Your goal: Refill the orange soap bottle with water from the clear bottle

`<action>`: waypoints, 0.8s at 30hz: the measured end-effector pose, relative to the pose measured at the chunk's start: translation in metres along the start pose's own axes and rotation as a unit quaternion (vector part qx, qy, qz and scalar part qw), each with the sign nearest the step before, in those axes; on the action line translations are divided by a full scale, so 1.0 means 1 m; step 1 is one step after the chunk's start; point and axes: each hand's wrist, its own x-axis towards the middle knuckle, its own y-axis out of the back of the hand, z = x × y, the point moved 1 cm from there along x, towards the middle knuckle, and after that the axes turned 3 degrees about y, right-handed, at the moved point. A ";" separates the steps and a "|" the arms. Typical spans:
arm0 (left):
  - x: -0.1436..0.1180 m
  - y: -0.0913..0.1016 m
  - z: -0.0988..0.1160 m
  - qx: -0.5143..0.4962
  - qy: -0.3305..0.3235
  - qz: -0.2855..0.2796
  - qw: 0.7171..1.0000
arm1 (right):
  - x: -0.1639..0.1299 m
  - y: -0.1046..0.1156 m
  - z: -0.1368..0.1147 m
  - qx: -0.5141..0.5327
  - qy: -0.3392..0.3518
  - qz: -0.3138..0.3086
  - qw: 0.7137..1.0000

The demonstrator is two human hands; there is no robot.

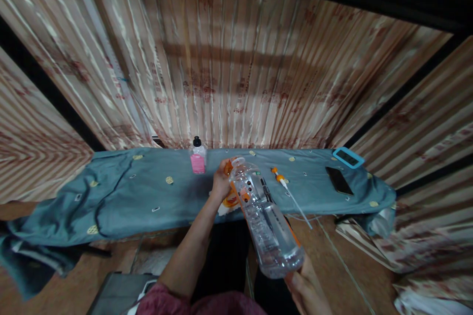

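A large clear plastic bottle (264, 216) with orange and black printing is tilted, its uncapped mouth pointing away and to the left. My right hand (306, 285) is closed around its base end. My left hand (220, 181) is closed beside the bottle's neck, with orange showing at its fingertips. Below that hand, an orange-and-white item (231, 201), possibly a pouch, is partly covered by the bottle; its kind is unclear. On the cloth to the right lies an orange pump head (280, 178) with a long white tube.
A small clear bottle (198, 160) with black cap and pink label stands at the back. At the right are a blue-framed device (348, 157) and a dark phone (339, 180). Blue-green cloth (125, 197) covers the bench. Patterned curtains (221, 69) and dark poles surround it.
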 end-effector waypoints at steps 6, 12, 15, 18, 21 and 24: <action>0.000 0.000 0.000 -0.010 0.002 -0.003 1.000 | 0.001 0.002 0.002 0.015 0.006 -0.018 1.000; -0.001 -0.001 0.005 -0.010 0.006 0.002 1.000 | 0.000 0.002 0.002 0.004 0.002 -0.004 1.000; 0.000 -0.001 0.003 -0.006 0.009 0.003 1.000 | 0.000 0.001 0.001 0.004 0.008 -0.016 1.000; 0.001 0.000 0.001 -0.010 0.006 0.004 1.000 | 0.000 0.001 0.002 0.005 0.005 -0.019 1.000; 0.001 0.000 0.000 -0.006 0.005 0.005 1.000 | 0.000 0.003 0.003 0.003 0.012 -0.014 1.000; 0.001 0.000 0.001 -0.001 -0.003 0.001 1.000 | 0.000 0.003 0.002 -0.007 0.011 -0.024 1.000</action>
